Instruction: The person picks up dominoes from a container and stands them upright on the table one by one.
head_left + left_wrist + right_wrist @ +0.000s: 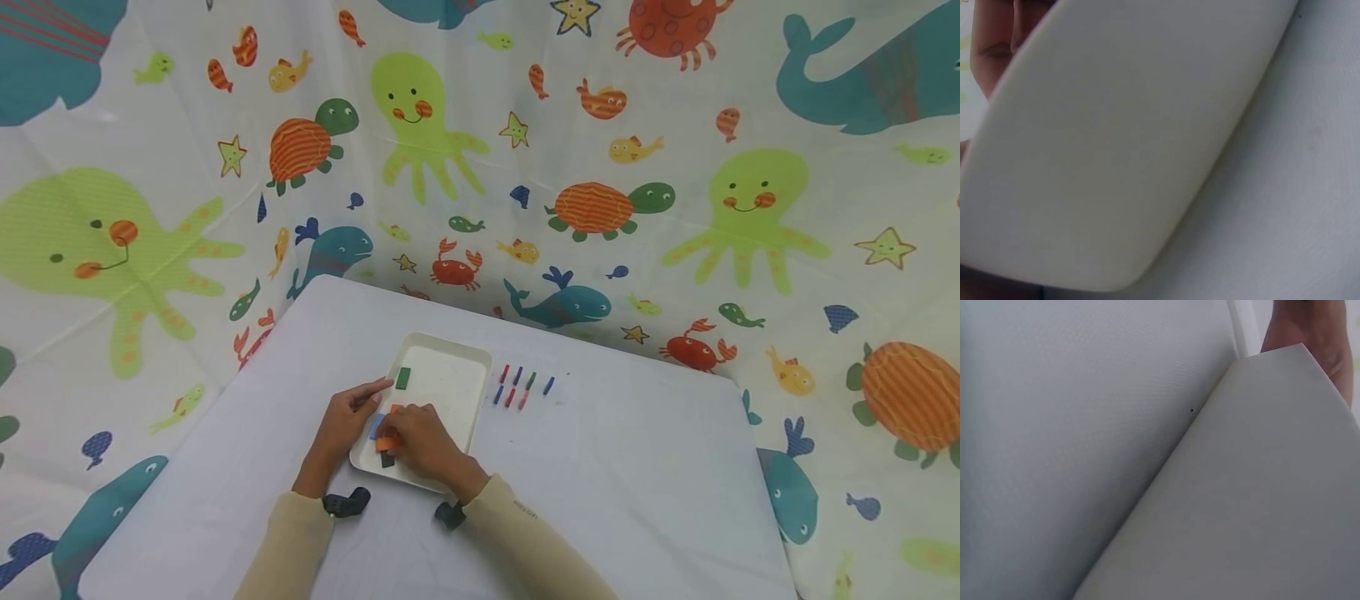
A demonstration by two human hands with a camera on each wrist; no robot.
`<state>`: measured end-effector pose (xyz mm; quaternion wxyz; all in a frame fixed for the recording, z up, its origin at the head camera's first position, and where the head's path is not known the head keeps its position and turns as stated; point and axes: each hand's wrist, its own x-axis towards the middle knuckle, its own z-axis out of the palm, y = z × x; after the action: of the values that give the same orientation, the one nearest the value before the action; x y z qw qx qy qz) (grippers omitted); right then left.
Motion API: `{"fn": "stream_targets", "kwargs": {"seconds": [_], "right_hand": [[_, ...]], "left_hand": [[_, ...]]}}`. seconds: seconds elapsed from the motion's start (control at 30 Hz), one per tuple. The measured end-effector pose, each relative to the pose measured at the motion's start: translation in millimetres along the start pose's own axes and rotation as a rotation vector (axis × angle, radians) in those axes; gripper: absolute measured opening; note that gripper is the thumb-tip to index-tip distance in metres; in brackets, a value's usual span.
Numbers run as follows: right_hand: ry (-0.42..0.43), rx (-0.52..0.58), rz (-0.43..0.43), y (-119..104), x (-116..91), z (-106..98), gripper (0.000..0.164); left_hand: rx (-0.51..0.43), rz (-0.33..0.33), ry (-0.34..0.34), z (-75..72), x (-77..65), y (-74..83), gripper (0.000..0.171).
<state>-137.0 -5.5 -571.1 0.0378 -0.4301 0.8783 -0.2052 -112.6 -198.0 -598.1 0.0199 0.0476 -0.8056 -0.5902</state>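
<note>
Right hand (425, 437) pinches an orange block (386, 445) above the white tray (448, 383). Left hand (347, 419), fingers extended, rests at the tray's left rim near a green block (403, 378).

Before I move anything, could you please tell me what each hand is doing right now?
Left hand: open, at the left edge of the white tray.
Right hand: closed, apparently pinching an orange block over the tray.
</note>
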Motion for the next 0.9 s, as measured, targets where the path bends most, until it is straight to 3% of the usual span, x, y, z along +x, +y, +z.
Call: {"fn": "stream_targets", "kwargs": {"seconds": [0.47,0.9], "right_hand": [[0.153,0.082,0.025,3,-13,-14,0.031],[0.253,0.196,0.136,10,-21,-17,0.032]], "left_hand": [[-0.009,-0.005,-0.005,0.3,-0.6,-0.1,0.037],[0.001,-0.053,-0.002,0.4,-0.4,0.1,0.038]]}}
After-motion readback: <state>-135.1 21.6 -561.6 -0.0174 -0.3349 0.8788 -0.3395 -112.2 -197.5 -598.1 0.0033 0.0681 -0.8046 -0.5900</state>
